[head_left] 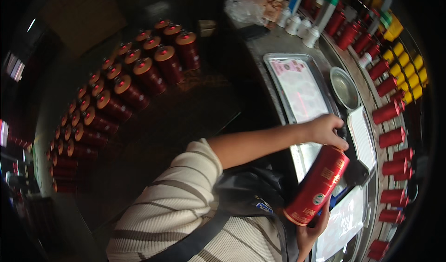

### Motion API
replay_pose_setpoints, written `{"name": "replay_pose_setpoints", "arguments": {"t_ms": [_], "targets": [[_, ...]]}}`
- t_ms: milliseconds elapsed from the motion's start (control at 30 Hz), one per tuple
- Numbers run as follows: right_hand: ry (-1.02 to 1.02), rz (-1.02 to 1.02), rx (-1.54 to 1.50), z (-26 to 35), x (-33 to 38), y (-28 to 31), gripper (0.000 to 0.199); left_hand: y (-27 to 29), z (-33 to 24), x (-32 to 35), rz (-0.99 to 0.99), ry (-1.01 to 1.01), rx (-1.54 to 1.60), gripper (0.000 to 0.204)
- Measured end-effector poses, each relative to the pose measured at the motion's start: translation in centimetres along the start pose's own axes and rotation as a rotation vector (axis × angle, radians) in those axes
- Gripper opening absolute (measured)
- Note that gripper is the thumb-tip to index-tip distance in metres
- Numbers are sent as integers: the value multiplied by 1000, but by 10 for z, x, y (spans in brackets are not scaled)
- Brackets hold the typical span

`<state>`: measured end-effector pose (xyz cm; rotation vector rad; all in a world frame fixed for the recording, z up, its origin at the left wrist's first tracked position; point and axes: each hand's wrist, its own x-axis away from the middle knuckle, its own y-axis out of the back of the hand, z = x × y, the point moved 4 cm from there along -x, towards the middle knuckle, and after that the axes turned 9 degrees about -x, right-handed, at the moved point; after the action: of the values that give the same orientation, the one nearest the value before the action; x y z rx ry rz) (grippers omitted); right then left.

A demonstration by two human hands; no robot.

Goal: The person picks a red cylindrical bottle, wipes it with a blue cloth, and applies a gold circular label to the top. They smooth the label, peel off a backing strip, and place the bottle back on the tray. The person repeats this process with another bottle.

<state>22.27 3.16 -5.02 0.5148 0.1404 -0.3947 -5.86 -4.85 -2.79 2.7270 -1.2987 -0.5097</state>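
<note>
A glossy red cylindrical bottle (pixel 318 185) with gold print and a gold rim lies tilted between my hands, over the bench's near side. My left hand (pixel 327 129) reaches across, and its fingers are closed at the bottle's upper end, hiding most of the neck. From below, my right hand (pixel 315 232) supports the lower side, its fingers partly hidden behind the bottle. Beyond the left hand sits a metal tray (pixel 274 57) holding a sheet of pale printed labels (pixel 302 94). A second white sheet (pixel 341 222) lies to the right of the bottle.
Rows of red bottles (pixel 151 76) with gold tops stand at the left. A metal bowl (pixel 344 88) is next to the tray. More red bottles (pixel 388 113) line a ledge at the right, near yellow containers (pixel 404 67). White bottles (pixel 293 25) and a plastic bag (pixel 244 4) are at the back.
</note>
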Motion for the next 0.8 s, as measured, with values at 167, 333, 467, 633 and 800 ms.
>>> {"name": "replay_pose_setpoints", "arguments": {"t_ms": [167, 333, 467, 633, 800], "targets": [[463, 395, 411, 50, -82, -65, 101, 125, -60, 169, -362, 168, -271, 19], [257, 626, 249, 54, -136, -102, 100, 125, -137, 352, -909, 313, -1006, 18], [203, 607, 65, 58, -145, -113, 89, 148, -145, 483, -1261, 589, -1432, 17], [91, 636, 11, 55, -144, -114, 85, 170, -163, 676, -1600, 1098, -1745, 19], [152, 589, 89, 24, -156, -105, 81, 197, -177, 809, -1791, 1394, -1867, 23]]}}
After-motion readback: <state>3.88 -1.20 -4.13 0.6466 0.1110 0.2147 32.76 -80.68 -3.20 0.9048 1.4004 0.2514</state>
